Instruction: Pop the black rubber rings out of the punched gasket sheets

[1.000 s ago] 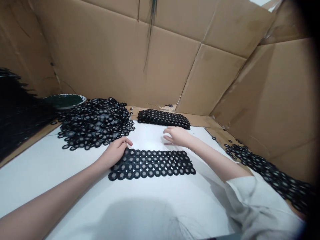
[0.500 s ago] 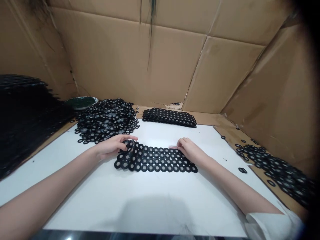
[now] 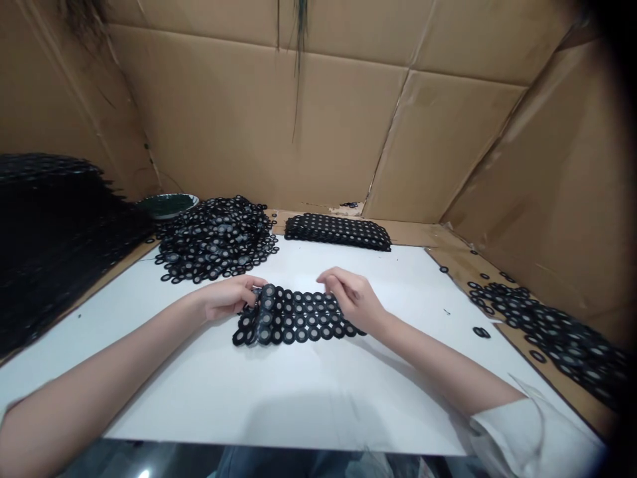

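Note:
A strip of black rings with pale centres (image 3: 303, 320), joined in rows, lies on the white board (image 3: 279, 392). Its left end is folded over on itself. My left hand (image 3: 226, 297) is closed on that folded end, thumb and fingers pinching its upper edge. Over the strip's right part is my right hand (image 3: 352, 297), its fingers curled together near the far edge. Whether anything small is between those fingers cannot be seen. The hand covers some of the rings there.
A heap of loose black rings (image 3: 219, 236) stands back left, near a bowl with dark green contents (image 3: 172, 204). A stack of ring strips (image 3: 338, 231) lies at the back. Large black stacks (image 3: 54, 226) rise at far left. More rings (image 3: 557, 332) lie right. Cardboard walls (image 3: 259, 119) enclose the board.
My right hand has moved left along the strip from its right end. The fold at the left end now lies flatter and more upright in line, with my left hand still on it.

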